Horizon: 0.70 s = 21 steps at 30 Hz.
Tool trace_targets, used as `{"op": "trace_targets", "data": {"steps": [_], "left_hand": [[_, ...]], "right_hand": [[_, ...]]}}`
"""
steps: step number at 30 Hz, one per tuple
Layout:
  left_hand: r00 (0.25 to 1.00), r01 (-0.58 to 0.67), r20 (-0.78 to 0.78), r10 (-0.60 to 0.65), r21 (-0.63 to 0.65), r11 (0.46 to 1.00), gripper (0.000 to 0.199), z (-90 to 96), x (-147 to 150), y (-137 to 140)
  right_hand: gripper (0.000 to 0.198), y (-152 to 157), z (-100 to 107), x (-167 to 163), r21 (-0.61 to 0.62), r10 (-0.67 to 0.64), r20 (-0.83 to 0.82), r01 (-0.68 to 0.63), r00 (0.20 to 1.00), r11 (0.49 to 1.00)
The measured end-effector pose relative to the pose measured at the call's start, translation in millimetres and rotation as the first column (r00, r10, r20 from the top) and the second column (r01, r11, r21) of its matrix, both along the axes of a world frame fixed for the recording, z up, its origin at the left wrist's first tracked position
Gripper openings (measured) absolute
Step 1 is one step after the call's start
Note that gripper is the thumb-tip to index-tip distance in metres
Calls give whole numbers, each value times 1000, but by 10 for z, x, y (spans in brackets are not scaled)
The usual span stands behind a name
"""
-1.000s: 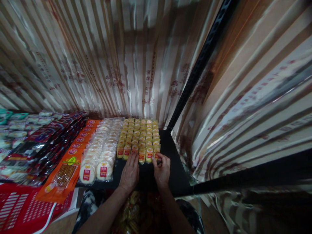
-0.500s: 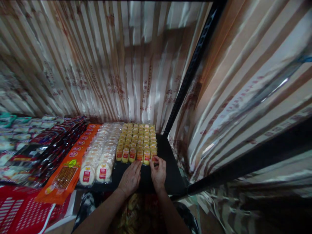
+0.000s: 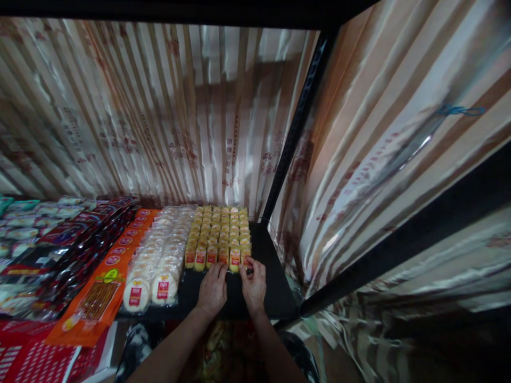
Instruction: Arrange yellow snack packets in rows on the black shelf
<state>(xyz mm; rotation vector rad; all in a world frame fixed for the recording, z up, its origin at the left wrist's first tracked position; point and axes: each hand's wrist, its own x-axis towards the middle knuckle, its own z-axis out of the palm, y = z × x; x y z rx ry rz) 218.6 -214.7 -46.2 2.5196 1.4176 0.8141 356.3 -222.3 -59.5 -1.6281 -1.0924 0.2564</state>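
Note:
Yellow snack packets with red labels stand in close rows on a black shelf. My left hand rests at the front of these rows, its fingers extended against the lower front packets. At the right end of the front row, my right hand has its thumb and index finger on the last packet, partly covering it. Left of the yellow rows are two rows of round white crackers in clear wrappers.
A long orange snack bag lies beside the crackers, its front end over the shelf edge. Dark glossy packs are piled further left. Below is a red basket. A black upright post and printed plastic sheeting stand behind.
The view has shifted slightly, so the shelf and goods appear a little lower and further left. Both hands stay at the front row, with little movement against the packets.

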Motion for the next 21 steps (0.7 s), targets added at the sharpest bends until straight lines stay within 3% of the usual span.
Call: {"op": "trace_targets", "data": {"steps": [8, 21], "left_hand": [[994, -104, 52, 99, 114, 988, 36, -37, 123, 29], [996, -79, 57, 75, 76, 994, 38, -63, 116, 44]], "right_hand": [[32, 1, 0, 0, -9, 8, -11, -8, 1000, 1000], [30, 15, -12, -1, -11, 37, -24, -37, 999, 999]]}}
